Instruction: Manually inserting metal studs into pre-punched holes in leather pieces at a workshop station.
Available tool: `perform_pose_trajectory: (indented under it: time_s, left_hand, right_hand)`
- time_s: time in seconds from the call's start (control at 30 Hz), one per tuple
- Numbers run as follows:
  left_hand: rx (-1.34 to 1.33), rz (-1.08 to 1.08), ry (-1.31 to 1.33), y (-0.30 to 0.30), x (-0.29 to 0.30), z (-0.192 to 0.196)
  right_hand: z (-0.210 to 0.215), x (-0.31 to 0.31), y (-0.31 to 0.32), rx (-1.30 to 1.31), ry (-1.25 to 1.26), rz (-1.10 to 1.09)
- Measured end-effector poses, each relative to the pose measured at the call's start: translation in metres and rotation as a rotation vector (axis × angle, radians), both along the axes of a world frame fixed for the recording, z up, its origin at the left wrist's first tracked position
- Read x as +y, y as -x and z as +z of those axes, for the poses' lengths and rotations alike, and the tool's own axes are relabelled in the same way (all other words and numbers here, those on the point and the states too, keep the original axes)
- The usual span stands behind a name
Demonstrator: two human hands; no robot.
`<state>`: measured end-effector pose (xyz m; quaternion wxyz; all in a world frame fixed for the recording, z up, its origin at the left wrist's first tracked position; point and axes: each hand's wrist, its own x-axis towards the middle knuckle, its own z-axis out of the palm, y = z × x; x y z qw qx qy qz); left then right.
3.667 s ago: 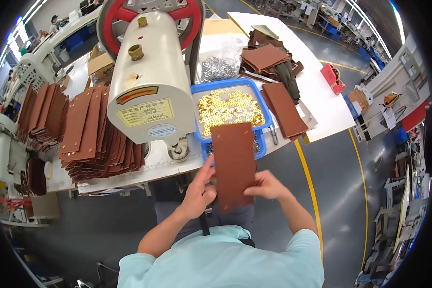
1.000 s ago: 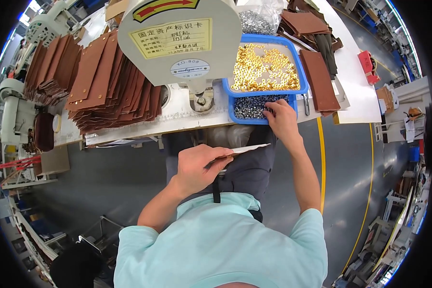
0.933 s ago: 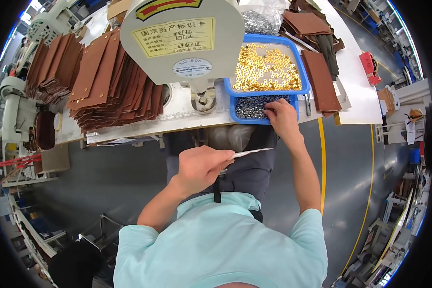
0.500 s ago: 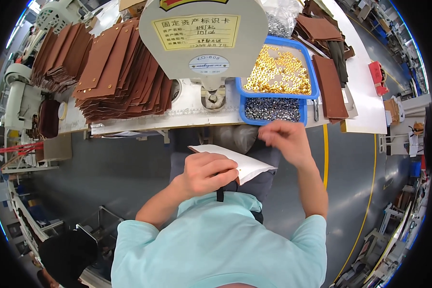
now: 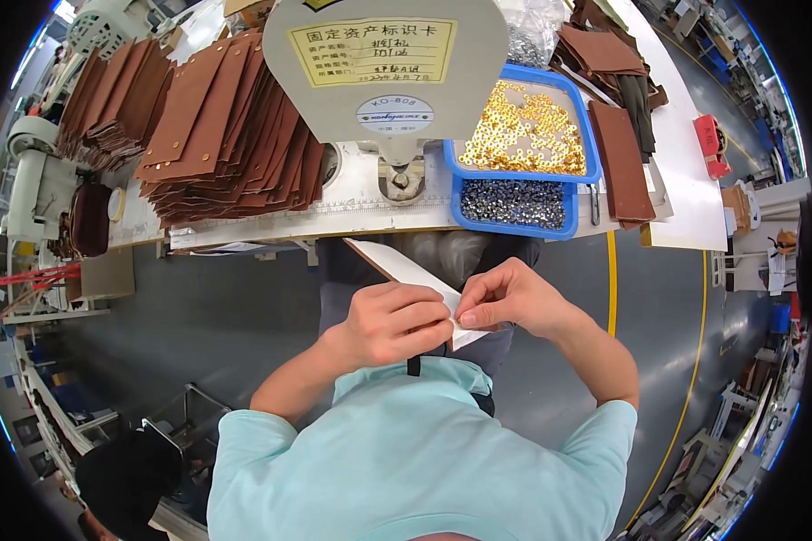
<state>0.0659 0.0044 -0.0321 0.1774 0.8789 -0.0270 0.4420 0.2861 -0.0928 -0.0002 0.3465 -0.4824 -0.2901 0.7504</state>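
Note:
Over my lap, a flat leather piece [image 5: 404, 268], white on its upper face and brown along its edge, slants from upper left to lower right. My left hand [image 5: 395, 322] is closed round its lower part, fingers on top. At the same end, my right hand [image 5: 510, 302] has thumb and fingertips pinched together against the white face. Whatever lies between those fingertips is too small and covered to make out. Beyond the hands, a blue tray [image 5: 594, 149] holds small gold ring-shaped fittings, and a second blue tray [image 5: 514, 229] in front holds small dark metal ones.
A pale press machine [image 5: 379, 113] stands at the middle of the white table [image 5: 690, 194]. Brown leather pieces [image 5: 212, 135] are stacked left of it, some with gold fittings. More leather strips [image 5: 621, 167] lie right of the trays. A person in a black cap [image 5: 131, 482] is at lower left.
My right hand has come down and left from beside the front tray to the leather piece. The piece has turned, its upper end now further up and nearer the table edge.

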Motion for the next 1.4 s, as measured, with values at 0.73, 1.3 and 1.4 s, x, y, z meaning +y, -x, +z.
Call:
perform_pose_trajectory:
  time_s: [0.73, 1.3, 1.4]
  left_hand:
    - [0.192, 0.109, 0.317, 0.004, -0.008, -0.003]
    - [0.483, 0.017, 0.666, -0.001, -0.011, 0.018]
    - [0.512, 0.011, 0.653, -0.006, -0.014, 0.005]
  right_hand:
    - [0.004, -0.023, 0.027, -1.028, -1.010, -0.005]
    - [-0.031, -0.017, 0.025, -1.094, -1.243, -0.053]
    - [-0.030, -0.012, 0.028, -1.096, -1.291, -0.076]
